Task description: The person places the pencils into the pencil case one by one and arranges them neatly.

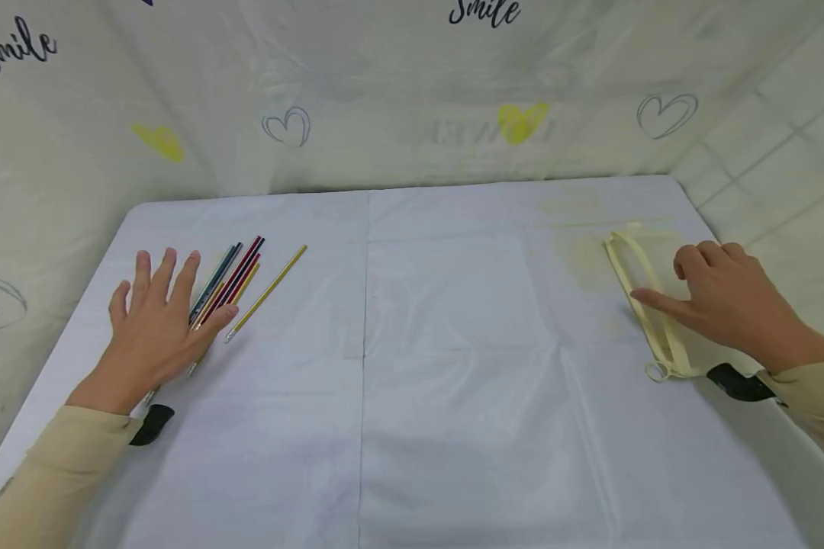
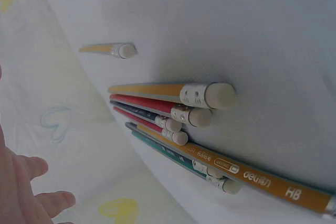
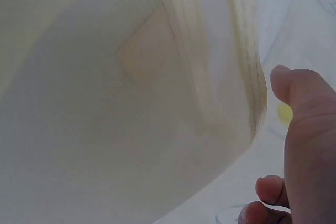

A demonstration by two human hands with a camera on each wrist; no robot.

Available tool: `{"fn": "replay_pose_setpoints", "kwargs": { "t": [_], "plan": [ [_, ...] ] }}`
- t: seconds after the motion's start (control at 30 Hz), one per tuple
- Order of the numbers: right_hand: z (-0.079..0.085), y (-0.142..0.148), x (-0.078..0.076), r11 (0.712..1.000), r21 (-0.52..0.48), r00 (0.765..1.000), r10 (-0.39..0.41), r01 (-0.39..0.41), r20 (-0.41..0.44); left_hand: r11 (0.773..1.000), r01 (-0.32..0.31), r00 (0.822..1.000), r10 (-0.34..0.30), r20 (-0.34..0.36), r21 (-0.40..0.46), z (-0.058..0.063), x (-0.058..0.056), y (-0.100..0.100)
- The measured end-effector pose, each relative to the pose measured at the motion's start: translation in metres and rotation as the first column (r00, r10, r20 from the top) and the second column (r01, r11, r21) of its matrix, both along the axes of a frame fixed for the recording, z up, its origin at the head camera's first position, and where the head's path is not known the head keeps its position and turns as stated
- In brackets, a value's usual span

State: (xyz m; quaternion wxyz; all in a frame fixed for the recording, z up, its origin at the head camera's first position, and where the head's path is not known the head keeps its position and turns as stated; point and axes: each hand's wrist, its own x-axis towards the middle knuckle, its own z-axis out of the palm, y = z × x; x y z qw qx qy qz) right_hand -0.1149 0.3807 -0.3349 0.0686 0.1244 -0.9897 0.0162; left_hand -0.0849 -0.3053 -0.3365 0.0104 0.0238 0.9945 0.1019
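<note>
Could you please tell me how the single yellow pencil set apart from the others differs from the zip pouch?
The yellow pencil is thin and straight, while the pouch is broad and baggy. The pencil is a stronger yellow; the pouch is paler. The pencil lies beside the left hand, whereas the pouch is by the right hand. Both are yellowish.

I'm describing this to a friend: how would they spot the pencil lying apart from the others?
On the white tabletop, find the left hand and the bunch of pencils beside it. Just right of that bunch lies a yellow pencil with a white eraser. Unlike the bunch's yellow pencils, it lies alone.
</note>
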Motion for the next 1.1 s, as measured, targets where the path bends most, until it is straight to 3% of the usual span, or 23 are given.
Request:
{"fn": "replay_pose_setpoints", "kwargs": {
  "t": [0.23,0.43,0.6,0.77,1.1],
  "plan": [
    [0.0,-0.005,-0.005,0.995,0.092,1.0,0.022,-0.023,0.007,1.0,0.024,1.0,-0.024,0.003,0.0,-0.006,-0.003,0.005],
    [-0.003,-0.003,-0.01,0.985,0.154,0.996,0.086,-0.08,-0.034,0.999,0.032,0.999,-0.032,0.001,0.006,-0.007,-0.004,0.009],
    [-0.005,-0.001,-0.012,0.974,0.19,0.992,0.126,-0.127,0.02,1.0,0.029,1.0,-0.029,0.003,0.007,-0.008,-0.004,0.011],
    [-0.006,-0.001,-0.011,0.976,0.175,0.992,0.125,-0.128,0.028,0.999,0.041,0.999,-0.041,-0.01,0.008,-0.009,-0.003,0.012],
    [-0.012,-0.011,-0.008,0.98,0.038,0.975,0.199,-0.196,-0.098,0.998,0.057,0.998,-0.057,-0.028,0.017,-0.012,-0.003,0.016]
  ]
}}
